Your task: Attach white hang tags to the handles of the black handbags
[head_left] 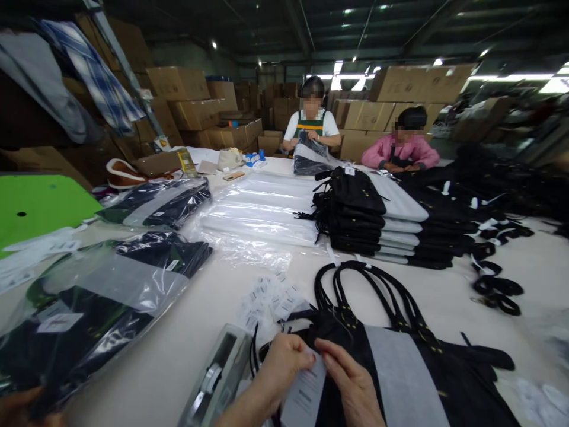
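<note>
My left hand [284,362] is closed, thumb and fingers pinching the upper edge of a pale printed tag [306,394]. Close beside it, my right hand [349,376] has its fingers bent towards the tag's top corner; whatever lies between its fingertips is too small to make out. Beneath both hands lies a black bag [351,338] with a light grey band and looped black handles [382,279]. A heap of small white labels [271,299] touches the bag's upper left side. A grey tray [217,379] with a roll-like object inside stands left of my left hand.
Folded black bags [355,219] are stacked beyond the handles, next to clear plastic sleeves [258,207]. Wrapped bags [111,284] lie left, with another person's hand [26,409] at the lower left corner. Two people sit across the table, one handling a wrapped bag [311,157].
</note>
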`<move>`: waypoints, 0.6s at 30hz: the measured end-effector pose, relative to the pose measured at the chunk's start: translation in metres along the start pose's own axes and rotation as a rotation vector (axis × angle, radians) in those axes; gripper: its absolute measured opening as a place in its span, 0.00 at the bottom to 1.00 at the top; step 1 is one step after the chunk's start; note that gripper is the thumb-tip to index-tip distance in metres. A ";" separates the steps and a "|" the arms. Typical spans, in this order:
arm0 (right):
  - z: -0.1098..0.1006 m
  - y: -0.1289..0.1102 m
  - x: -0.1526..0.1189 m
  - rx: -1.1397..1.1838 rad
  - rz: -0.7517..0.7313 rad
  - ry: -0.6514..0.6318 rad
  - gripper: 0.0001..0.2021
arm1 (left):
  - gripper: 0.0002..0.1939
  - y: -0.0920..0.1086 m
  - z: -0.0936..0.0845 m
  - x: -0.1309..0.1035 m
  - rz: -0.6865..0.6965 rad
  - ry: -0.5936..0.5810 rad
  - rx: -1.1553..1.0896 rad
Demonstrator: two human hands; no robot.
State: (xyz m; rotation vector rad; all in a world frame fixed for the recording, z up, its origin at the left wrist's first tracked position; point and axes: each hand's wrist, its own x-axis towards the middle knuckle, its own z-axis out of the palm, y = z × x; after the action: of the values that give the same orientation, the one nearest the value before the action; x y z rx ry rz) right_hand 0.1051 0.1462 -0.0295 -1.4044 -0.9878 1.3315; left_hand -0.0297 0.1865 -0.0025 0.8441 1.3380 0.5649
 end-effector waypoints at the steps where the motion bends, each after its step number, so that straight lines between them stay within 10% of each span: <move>1: -0.007 0.005 -0.005 -0.025 -0.025 0.033 0.17 | 0.06 -0.004 0.007 0.002 -0.020 -0.012 -0.008; 8: -0.042 0.020 -0.022 -0.210 -0.296 0.124 0.12 | 0.09 -0.030 0.053 0.015 -0.142 -0.081 0.132; 18: -0.103 0.004 0.015 -0.095 0.089 0.204 0.23 | 0.10 0.006 0.080 0.082 0.193 0.082 0.777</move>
State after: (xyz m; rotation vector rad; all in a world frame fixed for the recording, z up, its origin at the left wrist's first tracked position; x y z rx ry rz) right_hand 0.2090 0.1493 -0.0392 -1.6373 -0.8702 1.1897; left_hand 0.0638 0.2375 -0.0454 1.6059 1.5799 0.2102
